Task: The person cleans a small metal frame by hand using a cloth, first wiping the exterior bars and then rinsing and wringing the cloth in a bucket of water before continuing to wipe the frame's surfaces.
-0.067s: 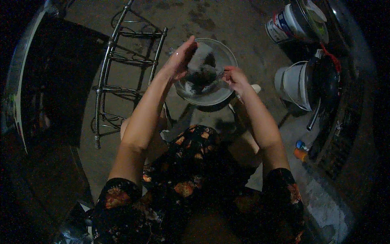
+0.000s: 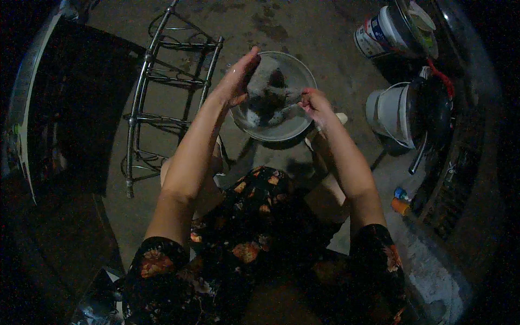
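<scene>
Grey bundle (image 2: 264,96) sits in the round basin (image 2: 298,120); the left hand (image 2: 238,78), grip flat and apart, lies slightly further left than before; the right hand (image 2: 313,104) curls, holding what I cannot tell.

Left hand (image 2: 236,80) open, right hand (image 2: 316,105) curled at basin (image 2: 295,126); rack (image 2: 142,86) left.

The view is dim and grainy, with shadow under the basin (image 2: 292,123) by the right hand (image 2: 315,105), glints on the rack (image 2: 143,81) left of the left hand (image 2: 234,80), and bowed, black edges.
</scene>
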